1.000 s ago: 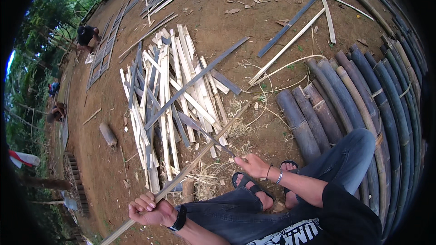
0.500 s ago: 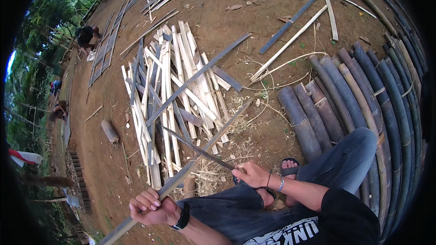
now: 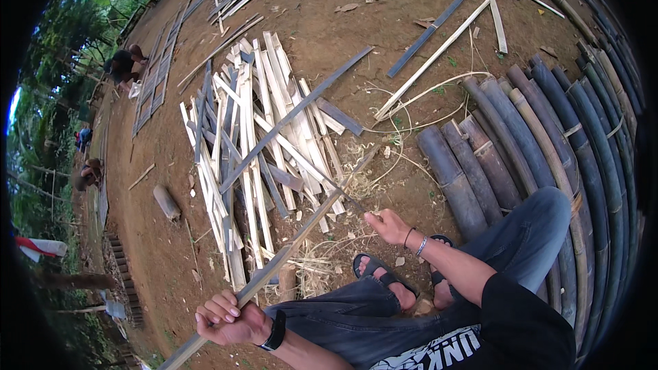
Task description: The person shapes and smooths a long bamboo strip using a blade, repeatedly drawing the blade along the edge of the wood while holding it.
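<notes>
My left hand is closed around the near end of a long split bamboo strip. The strip runs diagonally up and to the right, over my knees, toward the ground. My right hand sits beside the strip's middle, fingers closed on the handle of a thin dark blade. The blade points up-left and lies against the strip. I am seated in jeans, and my sandalled feet rest on the dirt below the right hand.
A pile of split bamboo slats lies ahead on the dirt. Thick dark bamboo poles are stacked at my right. A short log lies to the left, with shavings around my feet. People sit far off at the left.
My right hand with the blade dipped toward me, then moved up and away along the strip. My left hand kept its grip in the same place.
</notes>
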`<action>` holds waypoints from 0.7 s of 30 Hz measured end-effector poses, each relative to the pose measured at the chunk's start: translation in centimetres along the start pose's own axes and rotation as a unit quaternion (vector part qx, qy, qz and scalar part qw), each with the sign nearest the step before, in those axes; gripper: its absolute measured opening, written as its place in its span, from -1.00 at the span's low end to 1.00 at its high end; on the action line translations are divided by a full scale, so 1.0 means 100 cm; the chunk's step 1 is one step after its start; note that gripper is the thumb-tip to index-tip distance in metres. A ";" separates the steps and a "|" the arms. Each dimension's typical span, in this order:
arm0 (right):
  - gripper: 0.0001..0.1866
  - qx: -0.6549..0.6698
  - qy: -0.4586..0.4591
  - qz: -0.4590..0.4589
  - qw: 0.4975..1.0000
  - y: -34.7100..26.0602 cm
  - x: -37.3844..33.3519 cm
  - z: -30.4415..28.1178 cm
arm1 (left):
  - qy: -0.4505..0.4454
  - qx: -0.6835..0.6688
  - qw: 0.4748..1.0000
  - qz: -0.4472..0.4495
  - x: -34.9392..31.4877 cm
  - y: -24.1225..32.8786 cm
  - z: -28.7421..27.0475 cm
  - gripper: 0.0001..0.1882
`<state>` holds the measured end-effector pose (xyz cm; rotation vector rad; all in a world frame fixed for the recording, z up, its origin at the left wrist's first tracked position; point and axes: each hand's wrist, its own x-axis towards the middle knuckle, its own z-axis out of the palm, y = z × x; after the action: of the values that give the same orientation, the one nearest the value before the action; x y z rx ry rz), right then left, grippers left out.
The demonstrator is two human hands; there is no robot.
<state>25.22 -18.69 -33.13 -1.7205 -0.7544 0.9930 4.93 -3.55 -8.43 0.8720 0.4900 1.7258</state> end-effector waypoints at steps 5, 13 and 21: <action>-0.20 0.084 -0.025 0.097 0.991 -0.042 -0.029 0.014 | -0.033 -0.005 0.999 0.000 0.005 0.002 -0.010 -0.62; -0.21 0.016 0.016 0.085 0.996 -0.026 -0.023 -0.010 | -0.066 -0.012 0.998 -0.007 -0.005 0.002 0.002 -0.62; -0.19 0.071 -0.033 -0.004 0.997 -0.053 -0.053 0.022 | -0.066 -0.013 0.998 -0.003 -0.005 0.004 0.005 -0.62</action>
<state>20.57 -20.36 -27.15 -1.5672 -0.7147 1.0780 5.09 -4.14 -8.00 0.9566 0.3808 1.6538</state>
